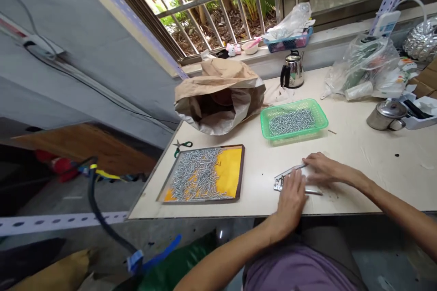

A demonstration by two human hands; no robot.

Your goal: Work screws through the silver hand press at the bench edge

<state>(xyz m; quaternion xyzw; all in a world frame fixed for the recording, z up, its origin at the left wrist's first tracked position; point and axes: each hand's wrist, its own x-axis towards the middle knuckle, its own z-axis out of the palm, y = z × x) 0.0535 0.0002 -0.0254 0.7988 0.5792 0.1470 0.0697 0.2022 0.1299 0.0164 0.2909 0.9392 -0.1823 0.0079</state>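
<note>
A silver V-shaped metal hand tool (279,183) lies on the table in front of me, its two arms spreading to the right. My left hand (291,198) rests across it with fingers stretched out flat, covering its middle. Beside it, my right hand (324,169) has its fingertips at the tool's upper arm; its fingers are partly smeared by motion, and their grip does not show. Left of my hands is a shallow tray (242,163) with a yellow bottom, spread with many small silver metal pins (196,173). More such pins lie in a green plastic basket (322,120) further back.
Green-handled scissors (182,145) lie behind the tray. An opened brown paper sack (235,72) stands at the back, near a steel kettle (293,70). At right are a metal pot (387,115) and clear plastic bags (367,66). The table's front edge (211,217) is close to me.
</note>
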